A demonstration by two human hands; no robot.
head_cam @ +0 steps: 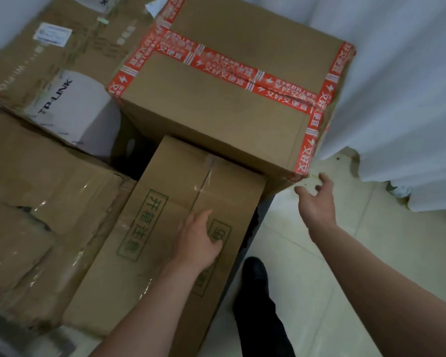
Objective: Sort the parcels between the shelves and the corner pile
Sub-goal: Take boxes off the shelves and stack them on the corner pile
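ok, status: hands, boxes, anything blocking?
Left hand flat on green-printed box. Right hand open, near red-taped box corner, holding nothing. Other boxes crowd the left side.

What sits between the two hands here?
Head view: an edge of the green-printed box, then bare floor tile, between left hand and right hand.

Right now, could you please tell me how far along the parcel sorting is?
Several boxes sit piled together, including the red-taped box and the TP-LINK box. In hand: the left hand rests on the green-printed box, the right hand hovers open near the red-taped box's corner, gripping nothing. The shelves are out of view, so what remains is unclear.
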